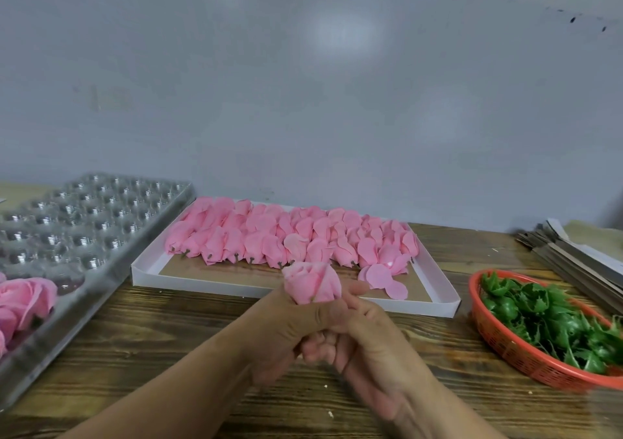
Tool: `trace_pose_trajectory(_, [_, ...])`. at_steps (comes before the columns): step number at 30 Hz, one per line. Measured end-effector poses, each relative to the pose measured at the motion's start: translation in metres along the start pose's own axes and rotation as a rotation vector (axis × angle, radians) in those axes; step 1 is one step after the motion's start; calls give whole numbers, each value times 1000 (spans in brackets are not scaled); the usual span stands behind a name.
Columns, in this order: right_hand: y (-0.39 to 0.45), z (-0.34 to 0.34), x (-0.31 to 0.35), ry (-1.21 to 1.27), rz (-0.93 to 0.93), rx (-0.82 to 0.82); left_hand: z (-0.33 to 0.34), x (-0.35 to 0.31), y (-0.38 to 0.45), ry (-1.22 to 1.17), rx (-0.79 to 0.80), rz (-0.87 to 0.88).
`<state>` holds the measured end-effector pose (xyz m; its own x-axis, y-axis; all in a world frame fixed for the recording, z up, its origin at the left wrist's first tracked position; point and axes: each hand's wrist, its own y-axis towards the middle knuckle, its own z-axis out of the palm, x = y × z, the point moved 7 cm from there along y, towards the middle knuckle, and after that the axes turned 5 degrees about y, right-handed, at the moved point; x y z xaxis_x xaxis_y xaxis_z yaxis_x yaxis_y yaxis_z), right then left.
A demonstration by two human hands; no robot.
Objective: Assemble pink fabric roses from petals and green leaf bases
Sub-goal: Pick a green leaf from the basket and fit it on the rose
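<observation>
In the head view, both hands meet at lower centre of the frame, raised above the wooden table so the work sits in front of the supplies rather than among them; the left hand has its fingers curled round the base of a pink rosebud, which probably keeps the wrapped petals from springing open, while the right hand closes in beside it, its fingers bent against the bud's lower right side and tucked under the left hand, though whether they pinch the stem itself cannot be told because the stem is hidden; the bud stands upright just above the left fist, at centre frame, tightly furled, pale pink with soft overlapping folds and no green base showing on it yet; behind it, across the middle of the frame, a shallow white tray holds rows of pink petal bundles with short dark stems pointing toward the person, laid within easy reach; at right edge an orange basket holds the green leaf bases, handy for the right hand, presumably the next part needed; at left a clear moulded tray of round cups seems meant for finished flowers, and an opened pink rose sits in it at lower left; flat cardboard strips lie stacked at upper right of the table.
</observation>
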<state>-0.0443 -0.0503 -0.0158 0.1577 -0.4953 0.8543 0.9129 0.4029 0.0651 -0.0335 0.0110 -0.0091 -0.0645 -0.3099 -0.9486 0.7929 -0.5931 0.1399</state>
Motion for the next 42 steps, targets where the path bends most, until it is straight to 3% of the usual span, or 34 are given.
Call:
trace_pose_trajectory(3, [1, -1, -4, 26, 31, 41, 0, -1, 1, 84, 14, 3])
trace_pose_trajectory(5, [1, -5, -4, -10, 47, 22, -4, 1, 2, 120, -65, -9])
trace_pose_trajectory(8, [0, -20, 5, -203, 22, -129, -15, -3, 3, 238, -215, 46])
trace_pose_trajectory(10, [-2, -32, 21, -313, -78, -256, -10, -11, 1, 316, -183, 129])
trace_pose_trajectory(13, [-8, -46, 44, -342, -229, -424, -10, -13, 0, 456, -225, 145])
trace_pose_trajectory(16, [-11, -46, 55, -357, -307, -463, -11, -9, -1, 540, -294, 132])
trace_pose_trajectory(23, [-13, -34, 59, -407, -352, -406, -2, -13, -1, 499, -243, 154])
trace_pose_trajectory(32, [-14, -35, 66, -481, -376, -369, 5, -2, 1, 648, -194, 81])
trace_pose_trajectory(39, [-9, -25, 57, -674, -143, -79, 10, -6, 3, 457, -122, 136])
trace_pose_trajectory(42, [-10, -17, 52, -712, -145, -35, 8, -3, 4, 463, -114, 145])
